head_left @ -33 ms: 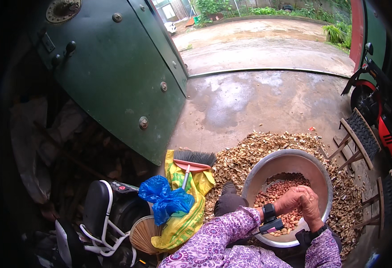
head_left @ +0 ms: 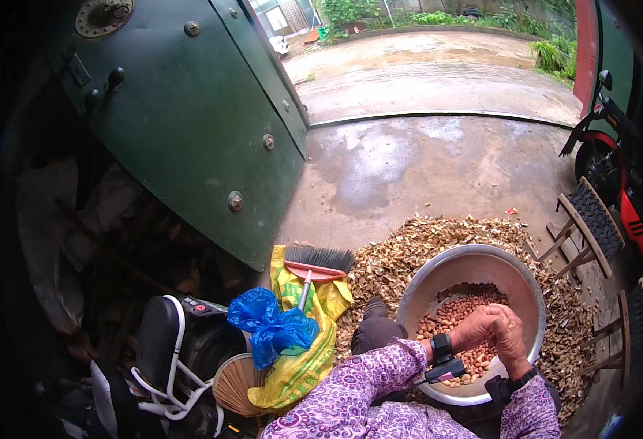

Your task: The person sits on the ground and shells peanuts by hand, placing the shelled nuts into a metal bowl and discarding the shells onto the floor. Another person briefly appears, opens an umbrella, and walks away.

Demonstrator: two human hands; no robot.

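Observation:
A wide metal basin (head_left: 532,289) holds shelled reddish peanuts (head_left: 449,311), with several paler unshelled ones near its front. Over the basin's right half, my left hand (head_left: 476,327) and my right hand (head_left: 511,344) meet at the fingertips. Both are closed with fingers bent together. Whatever they pinch is hidden behind the fingers. A black band with a small box-shaped device (head_left: 444,366) sits on my left wrist, and another black band circles the right one. Broken peanut shells (head_left: 402,252) lie heaped around the basin.
On the left lie a yellow sack (head_left: 321,358), a blue plastic bag (head_left: 266,322) and a broom (head_left: 314,265), beside a white-framed seat (head_left: 162,340). Two low stools (head_left: 592,219) stand right, near a red-and-black scooter (head_left: 632,219). A green metal door (head_left: 189,124) opens onto a yard.

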